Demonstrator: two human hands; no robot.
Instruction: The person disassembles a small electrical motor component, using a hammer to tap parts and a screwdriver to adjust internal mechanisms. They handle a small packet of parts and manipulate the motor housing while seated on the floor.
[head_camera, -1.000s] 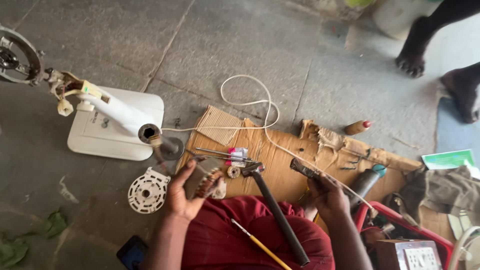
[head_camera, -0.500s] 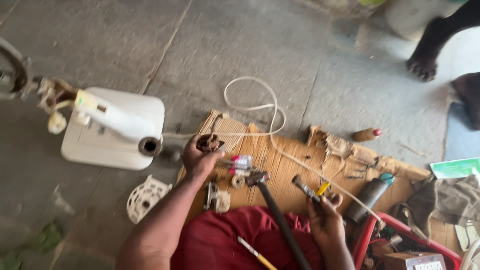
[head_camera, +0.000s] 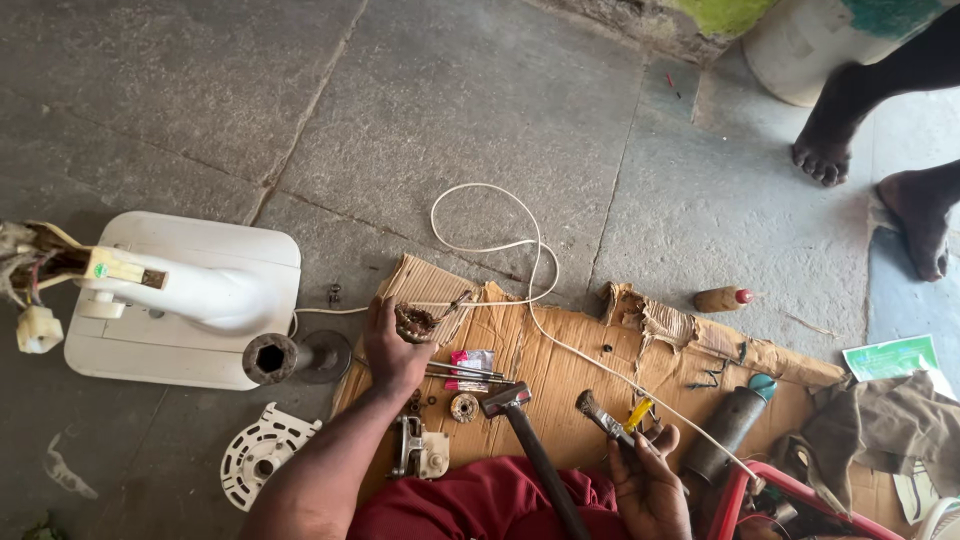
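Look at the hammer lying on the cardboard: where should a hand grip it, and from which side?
Probably grip the hammer on its dark handle, below the metal head, coming from the near side. The handle runs back towards the person's lap and looks free; the head lies among small parts on the cardboard.

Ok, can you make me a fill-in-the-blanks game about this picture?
1. The left hand holds a small rusty part over the ____ sheet.
2. The right hand grips a tool with a ____ handle.
3. The hammer lies ____ the two hands.
4. The white cord makes a ____ on the stone floor.

Missing words: cardboard; yellow; between; loop
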